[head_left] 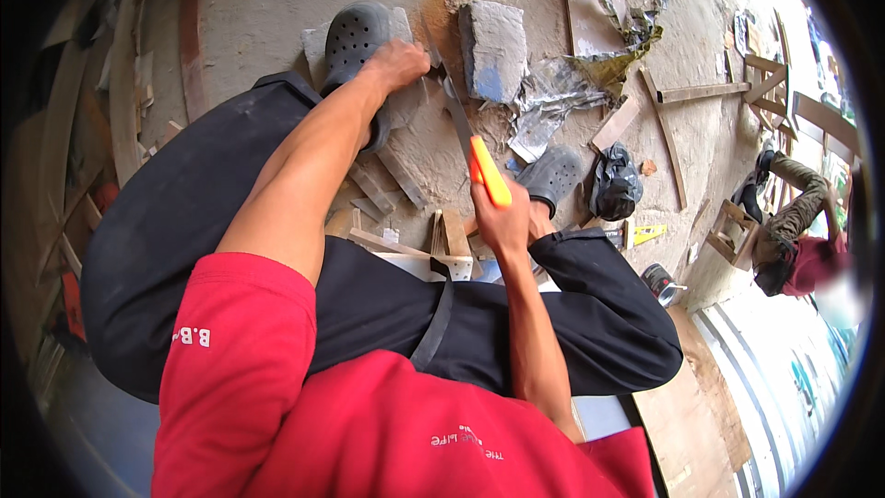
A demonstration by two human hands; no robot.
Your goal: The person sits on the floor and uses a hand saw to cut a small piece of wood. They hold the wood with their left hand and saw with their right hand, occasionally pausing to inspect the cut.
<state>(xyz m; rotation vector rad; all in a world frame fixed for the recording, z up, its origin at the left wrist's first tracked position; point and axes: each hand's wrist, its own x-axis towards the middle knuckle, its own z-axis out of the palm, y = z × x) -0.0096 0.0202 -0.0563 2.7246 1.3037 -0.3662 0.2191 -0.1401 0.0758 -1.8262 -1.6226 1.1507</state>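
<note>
Hand saw with a bright orange handle and a long grey steel blade is running upward from the right hand toward the left hand, its blade slanting across the dusty concrete floor between the person's two feet. Right hand's grip is clenching around the orange handle, with the handle's end sticking up above the fist. Left hand's grip is pressing down with curled fingers just beside the far end of the blade, on a flat grey board that is lying on the floor; whether the fingers are closing around the board's edge or only bearing on it, I cannot tell. A dark grey perforated rubber clog is planting on the same board right next to that hand, and a second grey clog is resting near the right hand. A pale grey stone block is lying just beyond the blade, beside a crumpled sheet of silvery foil. Short offcuts of pale wood are lying between the knees. A crumpled black plastic bag is sitting to the right of the second clog, near a thin wooden batten. Another person in a dark red top is crouching well apart at the right edge.
</note>
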